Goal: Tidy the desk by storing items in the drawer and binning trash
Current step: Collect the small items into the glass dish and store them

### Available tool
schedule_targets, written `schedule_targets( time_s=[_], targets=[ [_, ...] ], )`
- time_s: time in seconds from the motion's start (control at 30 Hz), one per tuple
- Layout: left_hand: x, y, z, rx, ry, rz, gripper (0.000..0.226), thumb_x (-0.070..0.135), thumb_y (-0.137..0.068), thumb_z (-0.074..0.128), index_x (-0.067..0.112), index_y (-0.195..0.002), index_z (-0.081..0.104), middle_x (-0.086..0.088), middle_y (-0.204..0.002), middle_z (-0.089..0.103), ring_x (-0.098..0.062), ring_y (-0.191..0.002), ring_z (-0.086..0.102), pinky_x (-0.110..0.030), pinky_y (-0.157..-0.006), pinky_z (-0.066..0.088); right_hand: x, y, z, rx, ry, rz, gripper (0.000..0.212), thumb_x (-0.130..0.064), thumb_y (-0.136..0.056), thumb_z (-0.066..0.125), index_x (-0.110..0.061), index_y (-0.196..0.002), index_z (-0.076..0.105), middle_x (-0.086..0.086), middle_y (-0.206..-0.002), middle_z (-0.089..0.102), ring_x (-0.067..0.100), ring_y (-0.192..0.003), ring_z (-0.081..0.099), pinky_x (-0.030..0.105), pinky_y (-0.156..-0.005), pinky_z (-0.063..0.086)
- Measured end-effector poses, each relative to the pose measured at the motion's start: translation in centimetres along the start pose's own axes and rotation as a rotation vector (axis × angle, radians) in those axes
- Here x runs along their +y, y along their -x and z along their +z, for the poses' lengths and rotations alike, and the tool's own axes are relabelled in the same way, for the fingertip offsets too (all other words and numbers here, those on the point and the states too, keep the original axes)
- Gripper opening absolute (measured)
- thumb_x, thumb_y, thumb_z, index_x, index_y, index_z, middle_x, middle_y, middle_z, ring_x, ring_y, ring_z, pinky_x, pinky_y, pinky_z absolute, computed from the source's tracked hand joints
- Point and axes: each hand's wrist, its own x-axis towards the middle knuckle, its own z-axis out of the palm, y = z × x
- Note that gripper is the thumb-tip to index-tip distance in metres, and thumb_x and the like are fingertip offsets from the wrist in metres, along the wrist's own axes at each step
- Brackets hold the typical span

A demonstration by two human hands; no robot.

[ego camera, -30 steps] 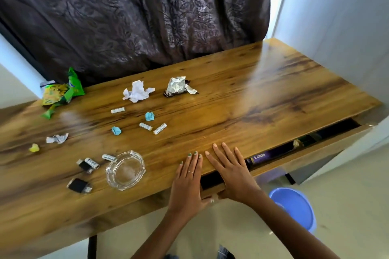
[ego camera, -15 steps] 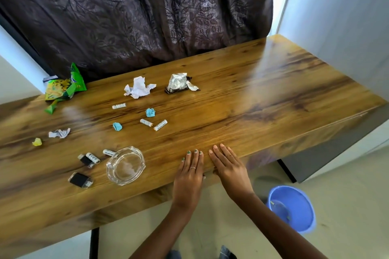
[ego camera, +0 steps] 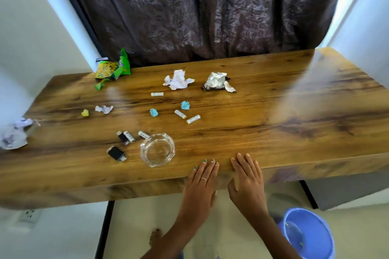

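Observation:
My left hand and my right hand lie flat with straight fingers on the front edge of the wooden desk, side by side, holding nothing. The drawer front under that edge sits flush. Left of my hands stands a clear glass ashtray. Small white batteries and black USB sticks lie scattered on the top. Trash lies further back: a white paper ball, a crumpled foil wrapper, a green snack packet, blue paper bits and a yellow bit.
A blue plastic bin stands on the floor at the lower right, below the desk. A crumpled white paper lies at the desk's left end. A dark curtain hangs behind the desk. A grey cabinet sits under the right end.
The drawer, open a second ago, has been pushed shut under my two flat hands. The view has shifted left, bringing the desk's left end into sight.

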Motion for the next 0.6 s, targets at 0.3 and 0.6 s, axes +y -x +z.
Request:
schedule_targets(
  time_s=[0.3,0.6],
  targets=[
    [-5.5,4.0,-2.5,0.111,0.131,-0.147,0.053,0.038,-0.083,0.053,0.025,-0.134,0.045,0.009,-0.139,0.048,-0.009,-0.134,0.035,-0.041,-0.113,0.017,-8.1,-2.5,2.0,-0.135,-0.257,-0.007,0.047,-0.031,-0.091,0.04,-0.01,-0.131,0.052,0.007,-0.136,0.051,0.022,-0.125,0.047,0.029,-0.103,0.032],
    [-11.2,0.9,-7.3,0.373,0.525,-0.331,0.041,0.031,-0.088,0.047,0.026,-0.128,0.052,0.015,-0.128,0.054,0.001,-0.119,0.046,-0.009,-0.098,0.031,-10.1,-12.6,3.6,-0.172,-0.107,0.005,0.044,-0.014,-0.095,0.046,-0.01,-0.139,0.041,0.009,-0.147,0.035,0.025,-0.135,0.031,0.036,-0.111,0.028]
  ],
)
